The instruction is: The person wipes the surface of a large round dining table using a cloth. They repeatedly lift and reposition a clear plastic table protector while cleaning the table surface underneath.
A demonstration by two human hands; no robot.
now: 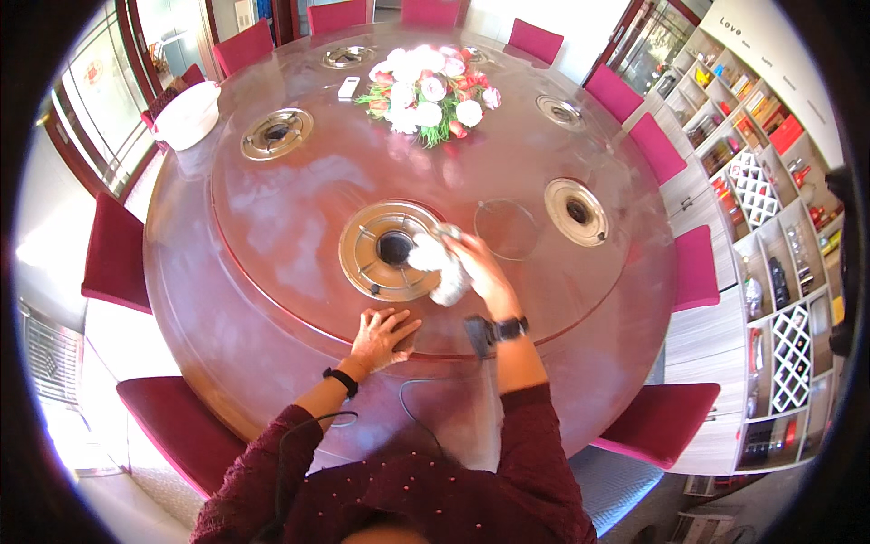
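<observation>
A large round reddish-brown table [306,326] with a raised round centre fills the view. My right hand [476,265] is closed around a white and grey cloth [448,279], which lies over the right edge of the nearest metal burner ring [360,272]. My left hand [386,336] rests with fingers spread on the rim of the raised centre, just below that burner, holding nothing. A thin circular outline [506,230] marks the surface right of the cloth.
More burners [576,212] [277,134] are set around the centre. A bouquet of artificial-looking roses [428,92], a white phone-like device [349,88] and a white basin [187,115] stand farther off. Red chairs [177,425] ring the table; shelves [781,272] line the right.
</observation>
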